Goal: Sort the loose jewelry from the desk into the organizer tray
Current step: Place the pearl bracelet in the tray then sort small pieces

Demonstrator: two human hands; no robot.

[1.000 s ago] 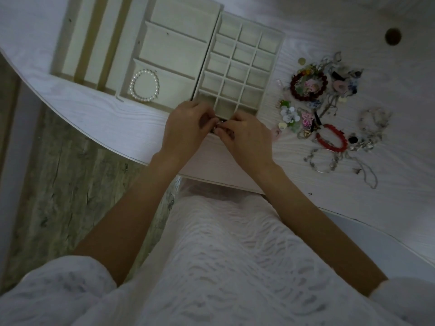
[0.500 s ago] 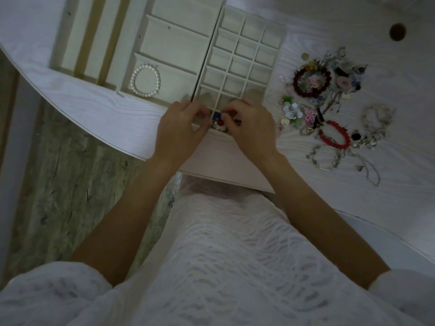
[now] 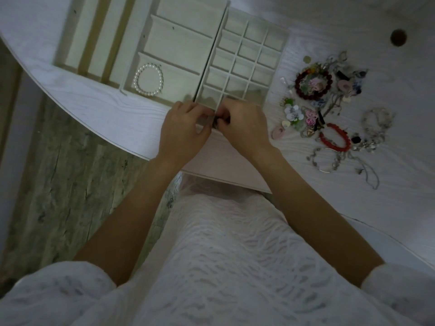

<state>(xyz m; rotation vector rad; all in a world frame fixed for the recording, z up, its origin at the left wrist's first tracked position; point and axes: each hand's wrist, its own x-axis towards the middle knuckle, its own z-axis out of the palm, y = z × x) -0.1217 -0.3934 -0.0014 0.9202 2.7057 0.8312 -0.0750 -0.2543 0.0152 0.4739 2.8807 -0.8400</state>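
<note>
Right now, through the head camera, I see the left hand (image 3: 183,130) and right hand (image 3: 244,128) with fingers pinching one small dark piece (image 3: 215,120) together at the organizer tray (image 3: 277,67)'s near edge; I judge it needs lowering into a front compartment. Loose jewelry (image 3: 329,109) heaps right on the pale woodgrain tabletop (image 3: 106,109), wood floor below.

A small dark piece (image 3: 216,120) between the left hand (image 3: 186,130) and right hand (image 3: 244,128) is mostly covered by fingers; its kind cannot be told. The hands hide the tray's (image 3: 277,67) near edge. The tray's far side is cut off. The jewelry pile (image 3: 329,109), right of the tray, is tangled; its small pieces blur together.
</note>
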